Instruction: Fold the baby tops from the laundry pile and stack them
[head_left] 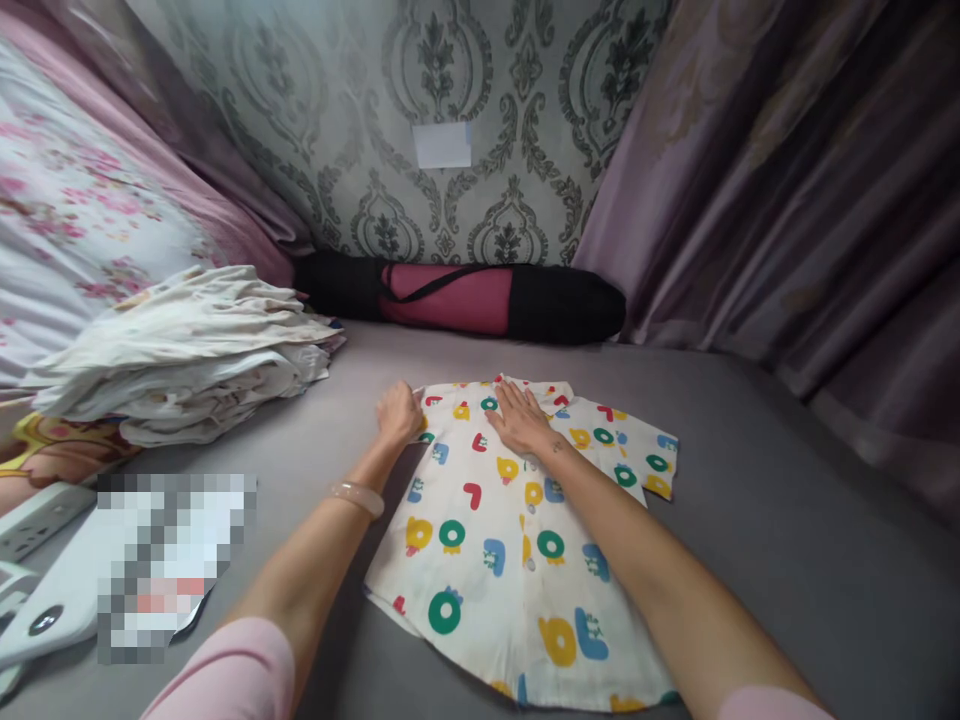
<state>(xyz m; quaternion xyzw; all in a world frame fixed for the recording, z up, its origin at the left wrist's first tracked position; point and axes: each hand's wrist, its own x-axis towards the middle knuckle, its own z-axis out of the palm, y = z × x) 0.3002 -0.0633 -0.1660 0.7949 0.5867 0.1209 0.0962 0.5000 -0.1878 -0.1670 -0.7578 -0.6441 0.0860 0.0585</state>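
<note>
A white short-sleeved shirt point(487, 580) with colourful letter prints lies spread, buttons up, on the grey sheet point(780, 520). Its collar points toward the far wall. My left hand point(401, 412) is closed at the shirt's left shoulder, where the left sleeve is mostly hidden under or behind the fingers. Flat near the collar, my right hand point(519, 418) presses on the cloth with its fingers stretched out. The shirt's right sleeve point(649, 455) extends outward, and its hem curves close to me.
A stack of folded clothes point(195, 350) sits at the left. By the wall lies a long black and pink bag point(450, 295). A power strip point(45, 520) and a white device point(67, 590) are at the near left. Curtains point(720, 200) hang on both sides.
</note>
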